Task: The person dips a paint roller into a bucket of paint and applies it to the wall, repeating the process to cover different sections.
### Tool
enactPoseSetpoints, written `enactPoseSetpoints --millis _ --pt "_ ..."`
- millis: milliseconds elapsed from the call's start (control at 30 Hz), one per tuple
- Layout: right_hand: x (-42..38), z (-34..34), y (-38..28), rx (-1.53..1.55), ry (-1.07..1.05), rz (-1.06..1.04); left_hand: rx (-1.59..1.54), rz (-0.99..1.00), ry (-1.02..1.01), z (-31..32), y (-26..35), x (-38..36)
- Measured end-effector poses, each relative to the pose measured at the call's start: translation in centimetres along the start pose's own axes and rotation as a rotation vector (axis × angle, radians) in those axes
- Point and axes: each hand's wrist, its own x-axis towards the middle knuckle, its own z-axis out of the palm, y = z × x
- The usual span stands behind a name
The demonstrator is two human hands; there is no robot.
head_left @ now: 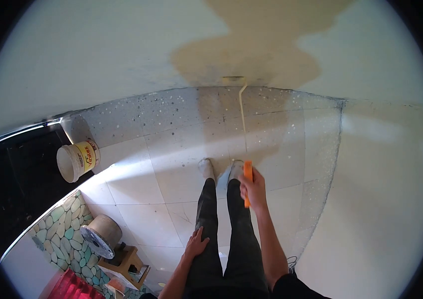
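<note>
My right hand is wrapped round the orange handle of a paint roller. Its thin pale rod runs forward over the tiles, and the roller head lies against the foot of the wall. My left hand rests on my thigh, holding nothing, with its fingers apart. Around the roller head the wall looks tan under my shadow. Below are my two feet in light footwear, on the tiled floor.
White and grey specks dot the tiles along the wall. A labelled paint bucket lies tipped at the left by a dark doorway. Behind it are a round drum, a small wooden stand and a red ridged object.
</note>
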Motion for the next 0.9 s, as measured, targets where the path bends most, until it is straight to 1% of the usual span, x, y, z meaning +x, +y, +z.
enactPoseSetpoints --millis 33,100,167,367,433,467,533,600,700,800,900 --pt "-2.6 0.2 -0.7 -0.016 0.008 0.028 -0.023 0.007 0.005 -0.2 0.2 0.3" --pt "-7.6 0.8 -1.7 -0.077 0.041 0.013 0.0 0.002 0.004 -0.6 0.7 0.4" --pt "-10.7 0.8 -1.9 -0.094 0.036 0.02 0.029 -0.003 -0.011 -0.8 0.6 0.3" --pt "-11.7 0.0 -3.2 -0.087 0.033 0.054 0.03 -0.043 -0.04 -1.0 0.3 0.5" --pt "-11.7 -0.1 -3.2 -0.067 0.05 0.029 -0.002 0.028 -0.002 -0.9 0.0 0.5" --pt "-11.5 -0.2 -3.2 -0.065 0.048 0.035 -0.001 0.022 -0.002 -0.9 0.0 0.6" --pt "-11.2 -0.2 -3.3 -0.174 0.081 0.014 0.021 0.002 -0.009 -0.8 -0.1 0.5" --pt "-10.1 0.0 -3.6 -0.147 0.087 0.024 0.012 0.006 -0.011 -0.7 0.0 0.6" --pt "-5.9 -0.9 -3.1 -0.062 0.059 0.038 0.009 0.001 -0.016 -0.7 0.1 0.2" --pt "1.5 -1.9 -1.8 -0.026 0.03 0.017 -0.001 -0.004 -0.011 -0.7 0.0 0.4" --pt "2.2 -1.7 -1.9 -0.03 0.023 -0.016 -0.005 -0.003 -0.008 -0.6 0.1 0.5"
